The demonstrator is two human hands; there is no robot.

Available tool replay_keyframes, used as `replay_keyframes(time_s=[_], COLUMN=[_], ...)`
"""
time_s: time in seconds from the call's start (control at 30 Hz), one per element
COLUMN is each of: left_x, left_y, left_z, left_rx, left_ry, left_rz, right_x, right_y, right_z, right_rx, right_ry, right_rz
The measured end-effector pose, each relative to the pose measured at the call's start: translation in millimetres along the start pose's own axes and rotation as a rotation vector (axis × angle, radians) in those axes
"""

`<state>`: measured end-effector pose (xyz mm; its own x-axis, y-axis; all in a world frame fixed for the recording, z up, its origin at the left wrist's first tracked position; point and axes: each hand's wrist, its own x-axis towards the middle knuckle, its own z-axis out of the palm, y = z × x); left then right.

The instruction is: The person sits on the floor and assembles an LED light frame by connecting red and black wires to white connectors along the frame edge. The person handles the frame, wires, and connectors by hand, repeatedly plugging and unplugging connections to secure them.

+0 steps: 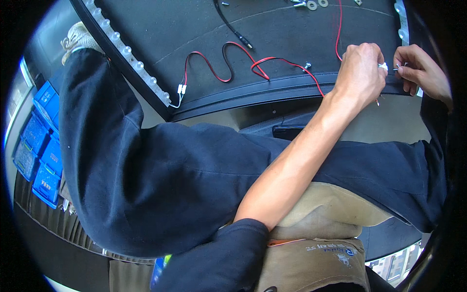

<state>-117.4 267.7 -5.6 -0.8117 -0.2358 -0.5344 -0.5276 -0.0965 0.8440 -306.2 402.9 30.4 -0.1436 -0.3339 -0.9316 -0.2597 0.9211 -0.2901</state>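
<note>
My left hand (359, 71), at the end of a bare forearm, pinches a small white connector (383, 66) above the near rail of a black frame (240, 95). Just right of it, my right hand (421, 71) holds a thin pale piece (396, 69), seemingly a wire end, between thumb and finger. A red-and-black two-core wire (230, 69) runs in loops from white plugs (181, 88) at the frame's left corner towards my left hand. Another red wire (339, 33) comes down from the top behind that hand. Fingers partly hide both wires.
Strips of lensed LEDs (126, 50) (402, 22) line the frame's sides. A black cable with a barrel plug (243, 39), a screw (307, 66) and washers (312, 5) lie on the dark panel. A phone-like black object (288, 131) is near my legs; blue bins (47, 182) stand left.
</note>
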Motion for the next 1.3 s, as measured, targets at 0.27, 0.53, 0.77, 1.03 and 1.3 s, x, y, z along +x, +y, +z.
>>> replay_keyframes(time_s=[0.27,0.53,0.77,1.03,1.3], left_x=[-0.6,-5.7,-11.8,-33.1,-99.1], left_y=[-6.7,-19.5,-12.4,-7.7,-8.5], left_z=[-7.9,-8.8,-23.7,-61.4,-108.6], left_rx=[-0.025,-0.071,-0.132,-0.072,-0.345], left_ry=[0.061,0.186,0.268,0.467,0.474], left_rz=[0.041,0.176,0.353,0.541,0.433], right_x=[3.4,4.8,-4.7,-10.5,-7.7], right_y=[-19.9,-33.3,-50.6,-119.8,-190.7], right_z=[4.4,-0.6,-8.3,8.0,32.1], right_rx=[-0.032,-0.062,-0.007,-0.014,-0.054], right_ry=[-0.031,-0.076,-0.06,0.012,-0.07], right_rz=[0.132,0.152,-0.051,-0.22,-0.335])
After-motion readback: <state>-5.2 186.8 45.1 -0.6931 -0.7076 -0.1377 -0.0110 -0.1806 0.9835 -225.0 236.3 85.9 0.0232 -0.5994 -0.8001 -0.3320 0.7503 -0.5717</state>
